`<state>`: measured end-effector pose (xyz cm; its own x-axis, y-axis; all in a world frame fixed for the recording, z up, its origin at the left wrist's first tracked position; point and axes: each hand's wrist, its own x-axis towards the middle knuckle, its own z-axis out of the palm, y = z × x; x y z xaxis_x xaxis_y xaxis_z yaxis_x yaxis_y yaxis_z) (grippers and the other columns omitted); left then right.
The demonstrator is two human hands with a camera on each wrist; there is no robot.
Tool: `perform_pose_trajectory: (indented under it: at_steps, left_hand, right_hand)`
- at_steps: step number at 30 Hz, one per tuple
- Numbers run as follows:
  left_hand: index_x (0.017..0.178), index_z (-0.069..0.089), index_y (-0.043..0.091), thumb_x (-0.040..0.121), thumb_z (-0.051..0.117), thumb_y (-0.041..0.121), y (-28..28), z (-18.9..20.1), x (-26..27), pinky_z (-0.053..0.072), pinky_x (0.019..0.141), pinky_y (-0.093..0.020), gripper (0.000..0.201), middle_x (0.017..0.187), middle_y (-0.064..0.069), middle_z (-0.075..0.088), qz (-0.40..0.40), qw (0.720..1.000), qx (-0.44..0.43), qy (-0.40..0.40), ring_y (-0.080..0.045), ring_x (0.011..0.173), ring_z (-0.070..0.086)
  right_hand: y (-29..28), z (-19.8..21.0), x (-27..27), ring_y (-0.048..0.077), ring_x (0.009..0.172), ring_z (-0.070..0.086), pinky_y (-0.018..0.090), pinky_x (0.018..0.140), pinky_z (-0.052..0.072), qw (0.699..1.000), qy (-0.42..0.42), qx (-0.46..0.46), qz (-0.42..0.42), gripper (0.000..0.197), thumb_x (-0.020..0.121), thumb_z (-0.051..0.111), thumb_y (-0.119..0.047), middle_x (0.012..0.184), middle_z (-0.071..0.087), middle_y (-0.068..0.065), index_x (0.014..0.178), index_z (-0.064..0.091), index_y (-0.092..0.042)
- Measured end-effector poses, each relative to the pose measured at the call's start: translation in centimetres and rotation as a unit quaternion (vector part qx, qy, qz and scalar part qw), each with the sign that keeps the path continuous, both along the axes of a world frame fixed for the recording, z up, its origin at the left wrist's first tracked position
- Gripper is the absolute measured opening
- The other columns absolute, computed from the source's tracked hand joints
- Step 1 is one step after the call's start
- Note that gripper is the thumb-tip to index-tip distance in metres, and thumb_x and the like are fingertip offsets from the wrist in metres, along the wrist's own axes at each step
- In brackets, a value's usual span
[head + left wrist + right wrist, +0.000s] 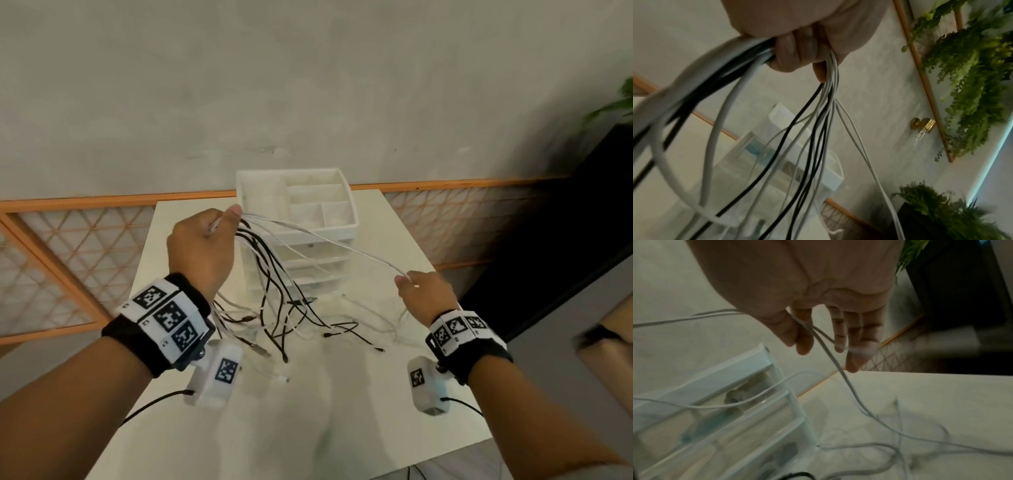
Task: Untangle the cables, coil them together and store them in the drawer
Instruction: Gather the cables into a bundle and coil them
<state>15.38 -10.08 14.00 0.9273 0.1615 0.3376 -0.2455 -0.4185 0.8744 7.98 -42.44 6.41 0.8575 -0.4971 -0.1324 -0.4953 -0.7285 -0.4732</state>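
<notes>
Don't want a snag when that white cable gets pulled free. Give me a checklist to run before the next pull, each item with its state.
1. Left hand grips the bundle of cables: ok.
2. Right hand pinches the white cable between thumb and finger: ok.
3. White cable free of the black ones along its span: cannot tell near the left hand.
4. Loose ends on the table untangled: not ok, they still cross.
5. Drawer unit has a drawer open to receive them: not ok, all look closed.
</notes>
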Motion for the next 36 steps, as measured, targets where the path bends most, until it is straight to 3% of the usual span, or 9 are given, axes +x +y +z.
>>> perform_pose_trajectory:
  at_steps: [5, 10, 14, 17, 20, 23, 27, 31, 36]
  left_hand:
    - [0.057, 0.051, 0.009, 0.094, 0.059, 0.044, 0.2, 2.5, 0.2, 0.028, 0.055, -0.027, 0.052, 0.051, 0.0, 0.033, -0.039, 0.996, -0.071, -0.038, -0.016, 0.05, 0.031]
    - [0.077, 0.059, -0.006, 0.091, 0.065, 0.043, -0.3, 4.4, 0.3, 0.024, 0.045, -0.02, 0.051, 0.048, 0.001, 0.026, -0.132, 0.981, -0.139, 0.007, -0.014, 0.041, 0.022]
    - [0.076, 0.054, -0.009, 0.092, 0.065, 0.039, -1.1, 4.9, 0.0, 0.023, 0.043, -0.018, 0.051, 0.043, 0.008, 0.023, -0.15, 0.973, -0.175, 0.028, -0.013, 0.04, 0.019]
    - [0.063, 0.054, 0.009, 0.093, 0.065, 0.037, -1.7, 5.2, -0.4, 0.022, 0.044, -0.018, 0.042, 0.042, 0.011, 0.022, -0.166, 0.966, -0.192, 0.055, -0.011, 0.039, 0.018]
    - [0.048, 0.053, 0.022, 0.094, 0.064, 0.035, -2.3, 5.4, -0.8, 0.021, 0.044, -0.019, 0.049, 0.041, 0.011, 0.021, -0.187, 0.96, -0.198, 0.071, -0.012, 0.039, 0.016]
    - [0.051, 0.057, 0.022, 0.093, 0.065, 0.035, -2.4, 6.0, -1.0, 0.022, 0.044, -0.018, 0.045, 0.04, 0.01, 0.022, -0.187, 0.96, -0.198, 0.061, -0.012, 0.037, 0.017]
    - [0.061, 0.056, 0.01, 0.093, 0.066, 0.033, -1.2, 6.9, -0.5, 0.021, 0.043, -0.017, 0.041, 0.04, 0.011, 0.022, -0.166, 0.962, -0.214, 0.03, -0.011, 0.037, 0.017]
    - [0.086, 0.052, -0.019, 0.093, 0.066, 0.036, 0.3, 7.8, 0.2, 0.018, 0.045, -0.02, 0.056, 0.04, 0.008, 0.021, -0.137, 0.963, -0.232, 0.007, -0.014, 0.039, 0.014]
    - [0.086, 0.052, -0.019, 0.092, 0.066, 0.039, 0.6, 7.9, 0.4, 0.018, 0.045, -0.02, 0.059, 0.042, 0.006, 0.021, -0.129, 0.967, -0.222, 0.003, -0.015, 0.038, 0.015]
  right_hand:
    - [-1.3, 0.1, -0.1, 0.036, 0.109, 0.06, 0.037, 0.089, 0.045, 0.997, 0.053, -0.043, -0.037, 0.047, 0.102, 0.035, -0.046, 0.117, 0.067, 0.015, 0.106, 0.069, -0.014]
    - [-0.3, 1.5, 0.1, 0.035, 0.128, 0.05, 0.04, 0.103, 0.04, 0.995, -0.08, 0.013, -0.049, 0.054, 0.09, 0.068, -0.03, 0.137, 0.055, 0.016, 0.139, 0.048, -0.018]
    - [2.9, 3.5, 0.5, 0.026, 0.11, 0.054, 0.042, 0.094, 0.046, 0.98, -0.195, -0.014, -0.047, 0.055, 0.078, 0.08, -0.033, 0.128, 0.054, 0.009, 0.123, 0.051, -0.018]
    - [6.6, 6.1, 0.0, 0.012, 0.08, 0.058, 0.03, 0.074, 0.052, 0.951, -0.277, 0.096, 0.098, 0.029, 0.078, 0.08, -0.018, 0.1, 0.063, -0.002, 0.099, 0.059, -0.02]
    - [9.7, 6.5, -0.3, 0.008, 0.072, 0.058, 0.021, 0.066, 0.05, 0.916, -0.197, 0.23, 0.264, 0.029, 0.082, 0.074, -0.008, 0.096, 0.067, -0.003, 0.104, 0.065, -0.024]
    - [10.6, 4.1, 0.1, 0.011, 0.064, 0.056, 0.023, 0.066, 0.048, 0.924, -0.153, 0.194, 0.293, 0.009, 0.09, 0.066, -0.018, 0.085, 0.071, 0.005, 0.097, 0.071, -0.022]
    - [8.0, -0.3, 0.1, 0.013, 0.065, 0.064, 0.034, 0.075, 0.057, 0.967, -0.063, 0.108, 0.221, 0.017, 0.095, 0.057, -0.026, 0.082, 0.074, 0.003, 0.093, 0.074, -0.024]
    - [3.3, -4.2, -0.1, 0.035, 0.1, 0.065, 0.033, 0.081, 0.051, 0.981, 0.132, -0.031, 0.142, 0.033, 0.098, 0.045, -0.039, 0.109, 0.07, 0.014, 0.106, 0.069, -0.019]
    - [-0.1, -2.7, 0.0, 0.041, 0.121, 0.054, 0.04, 0.097, 0.043, 0.994, 0.086, -0.063, 0.024, 0.043, 0.104, 0.038, -0.033, 0.136, 0.057, 0.02, 0.145, 0.042, -0.018]
